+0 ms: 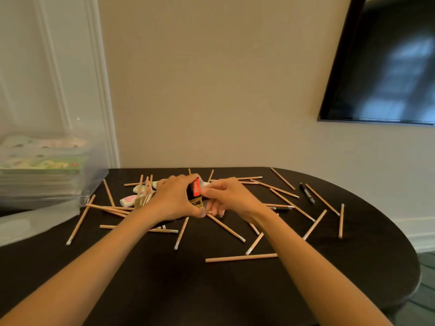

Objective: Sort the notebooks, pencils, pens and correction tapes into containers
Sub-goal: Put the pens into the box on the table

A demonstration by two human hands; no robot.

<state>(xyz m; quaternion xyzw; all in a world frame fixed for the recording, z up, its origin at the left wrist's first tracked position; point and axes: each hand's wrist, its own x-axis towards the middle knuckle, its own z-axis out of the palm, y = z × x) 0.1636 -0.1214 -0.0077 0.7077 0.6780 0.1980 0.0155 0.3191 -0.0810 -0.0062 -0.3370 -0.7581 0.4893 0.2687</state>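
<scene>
Forearms [106, 250] could sweep loose pencils [241, 257] off the table [211, 290] while left hand [174, 200] and right hand [231, 196] clutch a black-and-red pack [195, 187] mid-frame.

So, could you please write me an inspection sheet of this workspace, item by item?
Surface: dark oval table, bare where the things leave room.
Job's things: many light wooden pencils scattered; black pen on the right; pastel correction tapes by the left hand; patterned notebooks stacked in a clear plastic container.
Clutter: nothing seen.
Hands: left hand and right hand both grip a black and red cardboard box.
Cables: nothing seen.
Surroundings: beige wall; black wall screen.
</scene>
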